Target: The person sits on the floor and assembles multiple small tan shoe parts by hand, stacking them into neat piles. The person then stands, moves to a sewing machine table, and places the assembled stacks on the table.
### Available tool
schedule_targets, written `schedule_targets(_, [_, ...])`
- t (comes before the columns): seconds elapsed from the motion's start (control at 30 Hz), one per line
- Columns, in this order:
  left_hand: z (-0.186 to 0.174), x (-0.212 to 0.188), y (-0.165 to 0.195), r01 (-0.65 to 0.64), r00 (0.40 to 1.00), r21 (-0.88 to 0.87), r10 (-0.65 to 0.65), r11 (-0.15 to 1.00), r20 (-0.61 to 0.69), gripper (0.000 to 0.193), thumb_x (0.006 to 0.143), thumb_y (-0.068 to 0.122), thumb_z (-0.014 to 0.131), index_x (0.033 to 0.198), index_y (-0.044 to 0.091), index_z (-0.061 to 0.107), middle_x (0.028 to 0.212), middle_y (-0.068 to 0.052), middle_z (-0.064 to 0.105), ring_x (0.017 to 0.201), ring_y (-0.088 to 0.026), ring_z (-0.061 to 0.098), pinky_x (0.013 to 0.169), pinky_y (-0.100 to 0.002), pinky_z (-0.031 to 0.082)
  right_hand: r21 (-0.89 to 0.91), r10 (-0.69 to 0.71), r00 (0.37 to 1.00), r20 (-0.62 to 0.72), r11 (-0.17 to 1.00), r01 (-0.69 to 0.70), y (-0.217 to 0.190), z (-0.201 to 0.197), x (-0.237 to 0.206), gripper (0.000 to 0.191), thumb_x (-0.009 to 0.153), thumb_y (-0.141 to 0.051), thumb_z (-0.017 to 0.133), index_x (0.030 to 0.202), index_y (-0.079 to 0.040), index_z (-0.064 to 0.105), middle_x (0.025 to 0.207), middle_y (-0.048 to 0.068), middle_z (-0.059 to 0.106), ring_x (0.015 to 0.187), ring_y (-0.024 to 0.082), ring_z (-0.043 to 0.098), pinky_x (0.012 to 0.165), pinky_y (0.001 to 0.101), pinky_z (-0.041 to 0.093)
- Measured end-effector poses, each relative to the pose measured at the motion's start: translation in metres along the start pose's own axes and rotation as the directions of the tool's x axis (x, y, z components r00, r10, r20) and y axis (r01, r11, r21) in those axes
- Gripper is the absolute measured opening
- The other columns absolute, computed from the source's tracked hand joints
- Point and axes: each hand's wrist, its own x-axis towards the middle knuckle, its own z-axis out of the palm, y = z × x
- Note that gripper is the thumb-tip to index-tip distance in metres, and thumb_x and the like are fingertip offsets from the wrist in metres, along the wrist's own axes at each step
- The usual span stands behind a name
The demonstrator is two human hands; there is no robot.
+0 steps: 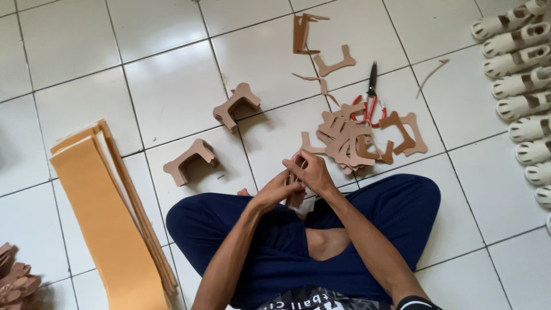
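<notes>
My left hand [274, 192] and right hand [310, 172] both pinched shut on a brown cut-out stack [296, 192] over my lap — loose cut-outs [350, 140] and red-handled scissors [371, 97] far right, tan sheets [109, 218] left.

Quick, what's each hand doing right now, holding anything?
Left hand: closed on a brown cutout.
Right hand: closed, gripping the same cutout from above.
</notes>
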Motion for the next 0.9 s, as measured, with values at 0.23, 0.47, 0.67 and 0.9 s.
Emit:
schedule_targets(0.23, [-0.067,-0.01,0.023,0.159,0.987,-0.224,-0.162,0.962,0.004,0.037,0.098,0.024,0.06,0.121,-0.004,0.052,0.1,-0.011,0.065,0.087,-0.022,0.073,0.078,-0.039,0.065,0.189,-0.336,0.929,0.156,0.933,0.306,-0.011,0.006,0.022,0.05,0.101,-0.028,0.062,0.145,-0.005,0.052,0.095,0.007,0.071,0.082,0.012,0.067,0.074,0.0301,0.056])
schedule_targets(0.47, [-0.148,-0.065,0.052,0.268,0.854,0.873,0.318,0.407,-0.411,0.028,0.088,0.018,0.065,0.115,0.01,0.063,0.105,-0.015,0.072,0.095,-0.038,0.07,0.076,-0.053,0.056,-0.073,-0.249,0.955,0.159,0.962,0.263,-0.106,0.067,0.063,0.048,0.092,-0.023,0.071,0.133,-0.004,0.055,0.082,0.009,0.075,0.07,0.016,0.073,0.065,0.0315,0.057])
schedule_targets(0.67, [-0.23,-0.106,0.075,0.496,0.789,0.839,0.288,0.222,-0.543,0.026,0.084,0.019,0.074,0.107,0.008,0.068,0.108,-0.016,0.068,0.099,-0.038,0.069,0.083,-0.051,0.057,-0.077,-0.495,0.848,0.191,0.853,0.516,-0.187,0.14,0.106,0.051,0.088,-0.029,0.078,0.126,-0.002,0.058,0.097,0.016,0.074,0.083,0.028,0.075,0.072,0.0361,0.059])
schedule_targets(0.9, [-0.251,-0.113,0.076,0.563,0.801,0.805,0.114,0.19,-0.587,0.061,0.062,0.004,0.089,0.119,0.01,0.065,0.109,-0.018,0.071,0.099,-0.04,0.07,0.079,-0.051,0.06,-0.441,-0.522,0.78,0.344,0.644,0.625,-0.223,0.191,0.117,0.047,0.073,-0.013,0.074,0.116,0.001,0.062,0.118,0.03,0.062,0.092,0.047,0.068,0.076,0.0512,0.058])
